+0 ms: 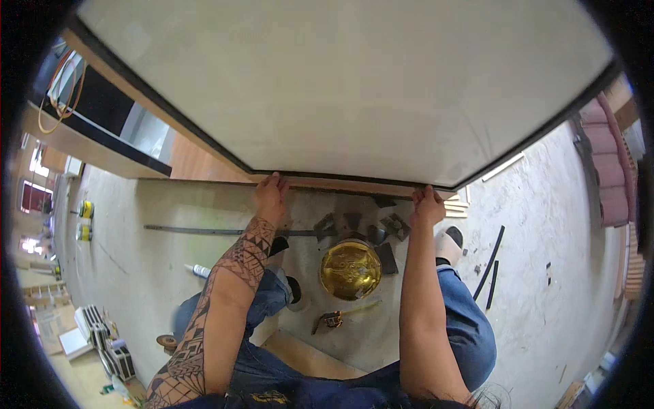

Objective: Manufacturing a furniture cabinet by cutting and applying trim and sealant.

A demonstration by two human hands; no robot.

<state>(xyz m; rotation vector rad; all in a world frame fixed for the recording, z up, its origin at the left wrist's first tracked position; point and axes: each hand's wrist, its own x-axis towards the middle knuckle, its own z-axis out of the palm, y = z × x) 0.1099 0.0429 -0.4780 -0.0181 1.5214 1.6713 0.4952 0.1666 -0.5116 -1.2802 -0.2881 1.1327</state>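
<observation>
Left hand [271, 194] and right hand [428, 208] pinch a panel [368, 88] by its near edge, set crosswise between them; it stretches forward beyond the grip, long axis unclear.

Panel [354, 88]: smooth face, slight sheen; edging strip [347, 178] matt. Round golden lid [351, 269]: glossy, metallic-looking. Floor [545, 204]: matt, concrete-like, marked. Jeans [470, 327]: matt denim cloth. Light board [310, 354]: wood-like.

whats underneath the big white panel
Beside the left edge of the white panel, a brown wooden surface shows; by its near right corner, pale wood strips are partly visible. Whatever lies directly beneath is covered, so I cannot tell.
</observation>
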